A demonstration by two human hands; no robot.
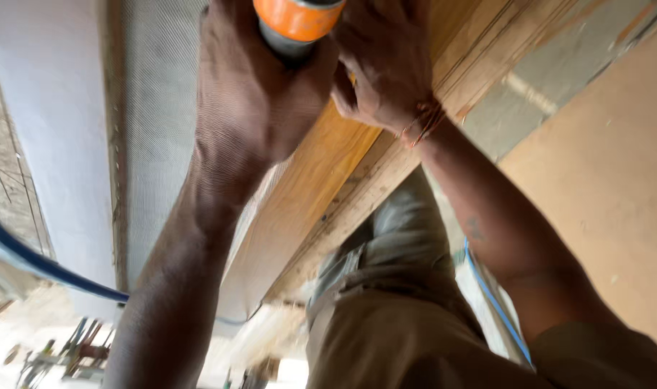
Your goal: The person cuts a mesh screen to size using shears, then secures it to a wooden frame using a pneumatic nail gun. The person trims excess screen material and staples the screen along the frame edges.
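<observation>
Top centre of frame: left hand wrapped tight round the orange-and-grey plastic power tool, fingers clamped on its grip, tool body cut off by the top edge so the working end is out of view. Right hand is just beside it, touching, fingers curled close together at the tool's nose over the long honey-coloured wooden plank; can't tell whether they pinch anything, e.g. a screw or bit. Thin red thread band at that wrist. Plank runs diagonally from upper right down twd lower centre, w/ a paler, rougher wooden strip along its lower edge. Looks like the tool is being set or driven at the plank, right hand steadying the spot; that's a judgement, contact point is hidden. Any next move calls for a firm left grip, tool kept square to the wood, right fingers kept off the tip. Left of the plank, a grey woven mesh sheet, then a plain white panel. Blue hose crosses lower left; a thinner blue cord sits by the right arm, lower right. Khaki trousers fill bottom centre; flat tan board at right. No packages, labels or signs show anywhere.
</observation>
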